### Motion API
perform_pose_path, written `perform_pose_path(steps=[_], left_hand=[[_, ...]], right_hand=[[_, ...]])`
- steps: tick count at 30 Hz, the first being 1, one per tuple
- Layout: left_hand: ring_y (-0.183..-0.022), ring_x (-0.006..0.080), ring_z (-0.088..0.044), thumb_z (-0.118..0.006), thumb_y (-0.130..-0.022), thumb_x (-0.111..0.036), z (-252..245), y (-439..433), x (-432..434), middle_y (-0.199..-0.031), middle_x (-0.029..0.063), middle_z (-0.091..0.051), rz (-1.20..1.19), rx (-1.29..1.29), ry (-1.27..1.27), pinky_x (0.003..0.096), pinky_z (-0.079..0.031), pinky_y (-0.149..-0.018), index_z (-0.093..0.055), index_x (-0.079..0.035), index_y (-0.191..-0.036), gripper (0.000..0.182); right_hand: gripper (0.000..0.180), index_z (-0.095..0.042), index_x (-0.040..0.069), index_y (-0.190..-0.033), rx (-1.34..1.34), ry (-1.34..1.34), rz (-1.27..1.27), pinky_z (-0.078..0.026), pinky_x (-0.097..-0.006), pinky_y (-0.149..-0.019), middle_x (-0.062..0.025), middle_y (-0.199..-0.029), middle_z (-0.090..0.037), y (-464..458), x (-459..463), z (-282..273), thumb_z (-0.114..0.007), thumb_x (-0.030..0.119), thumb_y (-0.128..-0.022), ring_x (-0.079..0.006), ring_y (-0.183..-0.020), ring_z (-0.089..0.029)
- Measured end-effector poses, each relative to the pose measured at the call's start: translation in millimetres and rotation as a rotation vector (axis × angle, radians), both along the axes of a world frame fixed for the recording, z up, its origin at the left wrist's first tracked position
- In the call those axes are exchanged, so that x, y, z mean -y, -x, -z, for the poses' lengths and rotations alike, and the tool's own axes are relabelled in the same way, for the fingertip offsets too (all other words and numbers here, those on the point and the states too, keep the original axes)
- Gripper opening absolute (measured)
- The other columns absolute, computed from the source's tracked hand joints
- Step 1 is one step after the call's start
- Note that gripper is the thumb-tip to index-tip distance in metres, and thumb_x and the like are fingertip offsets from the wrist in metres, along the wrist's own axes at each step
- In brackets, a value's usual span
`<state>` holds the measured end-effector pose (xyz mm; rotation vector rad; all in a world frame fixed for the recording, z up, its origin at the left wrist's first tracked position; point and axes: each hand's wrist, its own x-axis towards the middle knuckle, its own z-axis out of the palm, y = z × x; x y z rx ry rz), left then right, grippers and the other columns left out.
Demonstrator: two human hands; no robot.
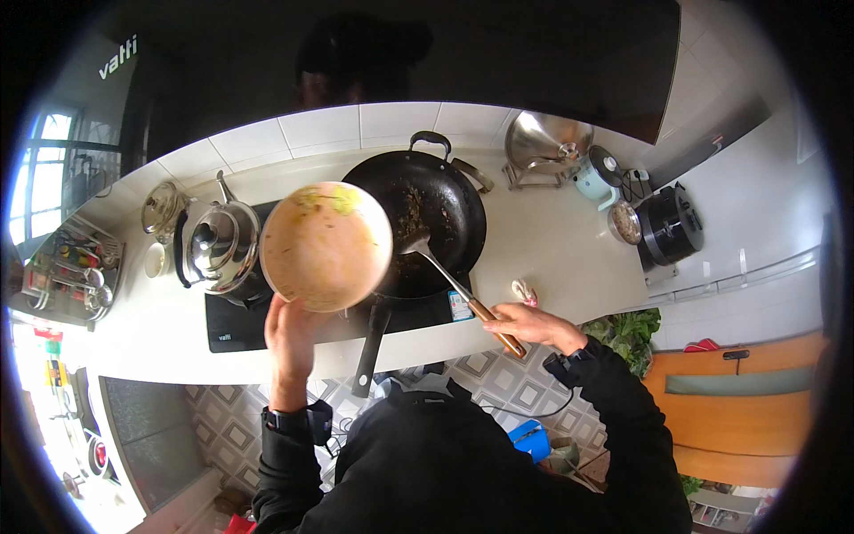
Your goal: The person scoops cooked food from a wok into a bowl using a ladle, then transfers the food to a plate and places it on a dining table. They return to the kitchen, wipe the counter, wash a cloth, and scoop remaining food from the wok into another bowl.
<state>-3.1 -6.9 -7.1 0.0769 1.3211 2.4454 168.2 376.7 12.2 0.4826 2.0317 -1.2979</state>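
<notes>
My left hand [291, 334] grips the near rim of a round, pale bowl [327, 250], raised in front of the wok's left side. Green bits cling inside the bowl near its far edge, and smaller specks dot the inner surface. In my right hand [534, 326] is the brown handle of a metal wok spatula [460, 287]. The spatula's blade rests inside a black wok [460, 223], among dark food residue. The wok sits on a black cooktop [233, 334], its long handle pointing towards me. The bowl hides part of the wok and the cooktop.
A steel kettle [223, 250] stands left of the bowl, near a small white bowl [155, 260] and a glass lid [160, 207]. Right of the wok are a steel lid [547, 140] on a rack, a light-blue appliance [596, 177], a bowl of food [624, 223] and a black cooker [670, 227].
</notes>
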Motion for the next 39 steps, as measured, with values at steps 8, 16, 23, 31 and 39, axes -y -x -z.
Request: perform_pose_path(steps=[8,16,23,31,39], left_hand=[[-0.120,0.0303,-0.066,-0.045,-0.105,-0.013,19,18,35,-0.132,0.0165,-0.063,-0.185,-0.031,-0.012,0.0422,-0.057,-0.100,-0.051,0.001,-0.133,0.032],[-0.116,0.0329,-0.067,-0.046,-0.107,-0.018,36,11,21,-0.127,0.0171,-0.065,-0.156,0.027,-0.017,0.0482,-0.056,-0.099,-0.054,0.001,-0.130,0.030],[-0.107,0.0299,-0.072,-0.044,-0.106,-0.014,31,5,15,-0.123,0.0182,-0.068,-0.146,0.004,-0.069,0.0394,-0.061,-0.092,-0.054,0.002,-0.130,0.030],[-0.110,0.0331,-0.070,-0.046,-0.105,-0.014,24,-6,25,-0.125,0.0187,-0.066,-0.226,0.056,-0.003,0.0463,-0.058,-0.094,-0.054,0.001,-0.129,0.029],[-0.111,0.0356,-0.068,-0.046,-0.106,-0.014,31,-15,31,-0.125,0.0189,-0.065,-0.245,0.057,0.031,0.0509,-0.057,-0.096,-0.055,0.002,-0.129,0.030]], right_hand=[[0.030,-0.058,0.004,-0.125,-0.007,0.217,0.328,-0.045,-0.0209,-0.046,-0.0042,-0.089,-0.064,6,-7,-46,-0.058,0.026,-0.105,-0.0072,-0.061,-0.057],[0.021,-0.069,0.006,-0.104,-0.277,-0.826,-0.456,-0.055,-0.0490,-0.079,-0.0202,-0.089,-0.071,49,-15,-148,-0.060,0.019,-0.089,-0.0424,-0.087,-0.069],[0.024,-0.074,0.012,-0.106,-0.486,-1.027,-0.598,-0.057,-0.0458,-0.068,-0.0153,-0.085,-0.072,89,29,-114,-0.064,0.012,-0.084,-0.0361,-0.079,-0.071],[0.025,-0.077,0.013,-0.101,-0.637,-1.232,-0.603,-0.056,-0.0448,-0.065,-0.0122,-0.080,-0.071,100,-37,-114,-0.064,0.007,-0.081,-0.0335,-0.074,-0.071],[0.033,-0.074,0.013,-0.111,-1.001,-1.148,-0.568,-0.055,-0.0433,-0.063,-0.0130,-0.087,-0.068,118,-24,-79,-0.063,0.003,-0.082,-0.0354,-0.073,-0.070]])
